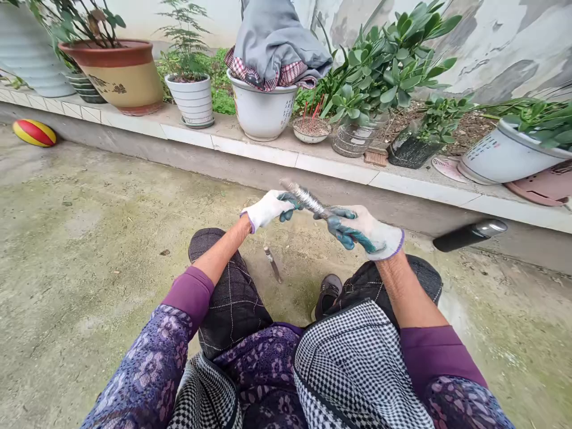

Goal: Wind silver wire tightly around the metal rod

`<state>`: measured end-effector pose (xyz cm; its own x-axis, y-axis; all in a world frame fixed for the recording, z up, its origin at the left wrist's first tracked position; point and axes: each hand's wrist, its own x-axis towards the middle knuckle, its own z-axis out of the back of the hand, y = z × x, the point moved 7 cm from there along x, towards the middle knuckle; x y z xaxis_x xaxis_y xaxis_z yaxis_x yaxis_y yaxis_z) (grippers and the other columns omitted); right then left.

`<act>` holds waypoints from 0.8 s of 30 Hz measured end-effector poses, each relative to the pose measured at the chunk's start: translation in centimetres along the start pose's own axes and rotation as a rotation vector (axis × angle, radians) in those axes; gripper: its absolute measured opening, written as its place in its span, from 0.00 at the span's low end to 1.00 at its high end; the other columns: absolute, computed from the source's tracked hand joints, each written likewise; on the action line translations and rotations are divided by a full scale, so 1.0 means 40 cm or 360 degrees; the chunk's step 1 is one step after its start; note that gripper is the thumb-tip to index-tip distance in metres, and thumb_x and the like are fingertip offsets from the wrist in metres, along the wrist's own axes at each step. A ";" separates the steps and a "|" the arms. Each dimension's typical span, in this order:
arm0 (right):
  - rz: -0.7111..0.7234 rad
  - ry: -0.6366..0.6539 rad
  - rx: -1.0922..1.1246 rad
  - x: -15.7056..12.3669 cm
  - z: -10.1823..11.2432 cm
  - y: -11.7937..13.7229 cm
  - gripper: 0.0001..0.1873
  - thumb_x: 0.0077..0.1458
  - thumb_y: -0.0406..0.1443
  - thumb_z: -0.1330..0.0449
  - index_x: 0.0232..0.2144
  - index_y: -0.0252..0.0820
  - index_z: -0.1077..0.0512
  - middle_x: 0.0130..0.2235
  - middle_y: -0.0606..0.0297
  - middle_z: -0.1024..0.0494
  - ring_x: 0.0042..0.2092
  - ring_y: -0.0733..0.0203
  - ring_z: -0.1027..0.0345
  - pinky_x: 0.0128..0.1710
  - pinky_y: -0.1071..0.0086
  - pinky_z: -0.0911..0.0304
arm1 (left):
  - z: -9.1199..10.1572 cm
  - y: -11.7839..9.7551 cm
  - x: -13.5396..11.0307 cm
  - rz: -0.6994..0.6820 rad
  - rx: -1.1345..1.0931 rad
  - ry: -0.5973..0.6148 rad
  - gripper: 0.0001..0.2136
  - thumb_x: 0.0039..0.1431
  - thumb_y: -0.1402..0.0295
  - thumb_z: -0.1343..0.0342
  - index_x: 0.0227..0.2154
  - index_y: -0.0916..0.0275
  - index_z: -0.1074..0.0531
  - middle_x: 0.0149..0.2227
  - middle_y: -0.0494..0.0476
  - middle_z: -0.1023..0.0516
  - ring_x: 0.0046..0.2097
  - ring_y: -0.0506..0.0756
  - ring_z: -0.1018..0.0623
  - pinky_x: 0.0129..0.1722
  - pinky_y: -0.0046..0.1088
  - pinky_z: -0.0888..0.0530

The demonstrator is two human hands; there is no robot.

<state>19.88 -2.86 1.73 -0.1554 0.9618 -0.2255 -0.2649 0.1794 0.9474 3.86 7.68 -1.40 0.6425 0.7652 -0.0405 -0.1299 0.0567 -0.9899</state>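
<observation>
My right hand (360, 229), in a white glove with a blue-green coated palm, is closed around the lower end of a short rod wrapped in silvery wire or thread (308, 199). The rod slants up to the left, its far end blurred. My left hand (274, 210), gloved alike, has its fingers curled beside the rod's middle. What they pinch is hidden. On the ground below lies a small dark stick with a pale band (272, 264). A faint thin strand seems to rise from it toward my left hand.
A tiled ledge (277, 156) with potted plants runs across the back. A grey cloth (277, 44) covers one white pot (263, 110). A black flask-like cylinder (469, 235) lies at the right by the ledge. A red-and-yellow ball (34, 132) rests at far left.
</observation>
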 end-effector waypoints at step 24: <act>0.0083 -0.0654 -0.0046 -0.021 0.096 0.010 0.25 0.47 0.49 0.36 0.41 0.37 0.24 0.21 0.71 0.36 0.18 0.71 0.49 0.15 0.74 0.49 | -0.060 -0.015 -0.002 0.0057 -0.0065 0.0183 0.06 0.56 0.74 0.42 0.35 0.70 0.22 0.20 0.54 0.25 0.20 0.48 0.28 0.23 0.23 0.30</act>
<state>23.57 -2.79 3.19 0.2217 0.9731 -0.0624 -0.2943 0.1278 0.9471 5.69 6.06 -1.12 0.7207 0.6876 -0.0886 -0.1246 0.0028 -0.9922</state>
